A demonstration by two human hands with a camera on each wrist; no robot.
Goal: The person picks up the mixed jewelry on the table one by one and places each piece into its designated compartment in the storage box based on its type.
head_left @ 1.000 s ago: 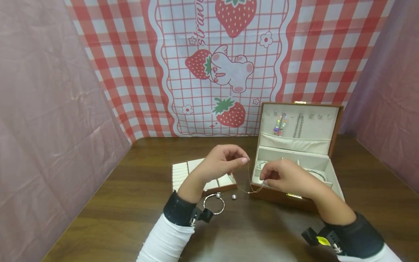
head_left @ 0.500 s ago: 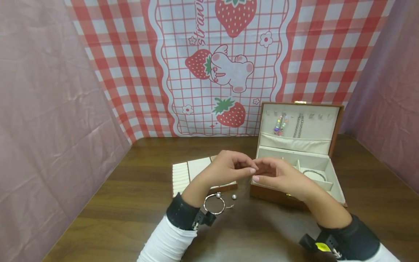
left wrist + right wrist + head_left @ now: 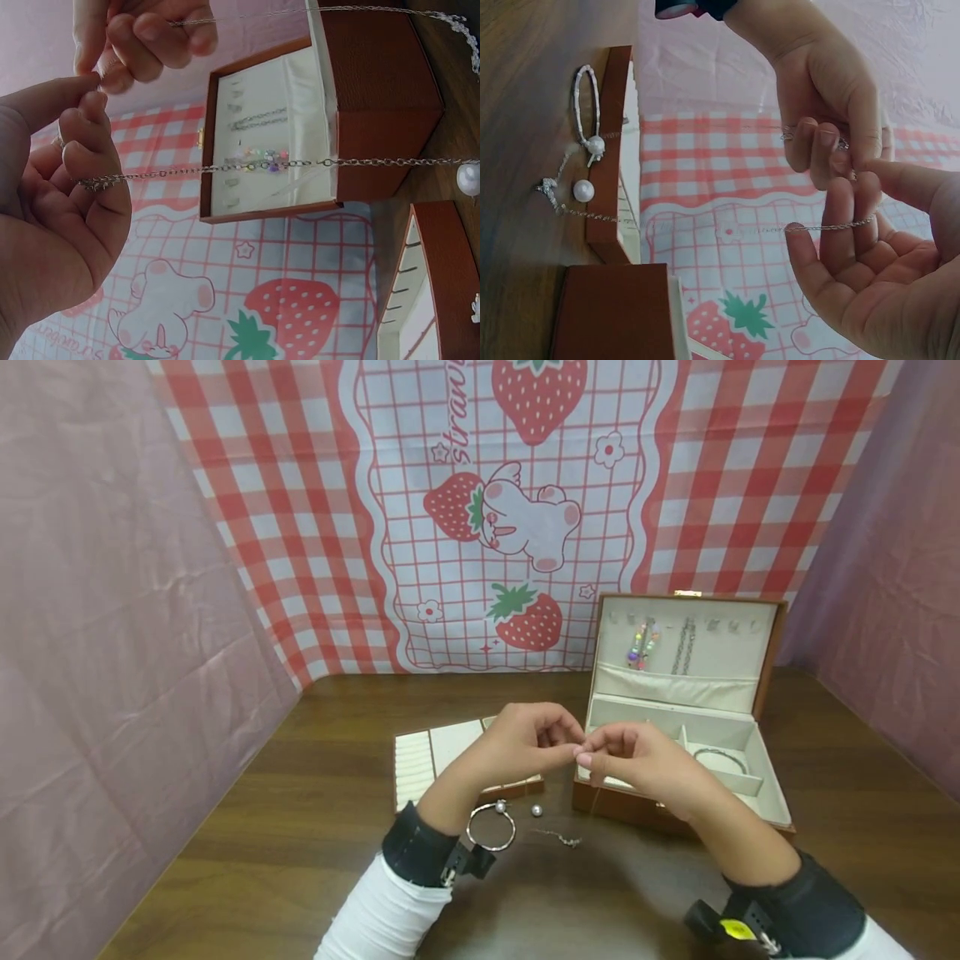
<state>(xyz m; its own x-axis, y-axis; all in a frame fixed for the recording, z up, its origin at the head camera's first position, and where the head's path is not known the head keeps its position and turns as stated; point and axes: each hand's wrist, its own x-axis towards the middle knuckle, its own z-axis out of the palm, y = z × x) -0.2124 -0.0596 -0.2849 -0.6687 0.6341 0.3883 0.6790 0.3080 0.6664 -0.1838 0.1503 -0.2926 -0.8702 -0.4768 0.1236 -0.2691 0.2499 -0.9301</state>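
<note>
Chain necklace [image 3: 247,166]: fine silvery metal links, bright; I read a small clear bead cluster at its end, though the view blurs there.
Jewellery box [image 3: 678,739]: brown grained outer skin, leather-like, faintly sheened; cream matt cloth lining; small brass-coloured clasp.
Bangle [image 3: 491,827]: polished metal ring with a pearl-like bead.
Loose pearl bead [image 3: 536,811]: smooth, glossy.
Ring tray [image 3: 442,760]: cream matt padding in a brown frame.
Table [image 3: 300,827]: dark wood, visible grain, low sheen.
Backdrop [image 3: 517,510]: printed cloth, matt, creased.

bangle [image 3: 491,827] | pearl [image 3: 537,811] | ring tray [image 3: 420,758] | strawberry cloth [image 3: 517,510]
</note>
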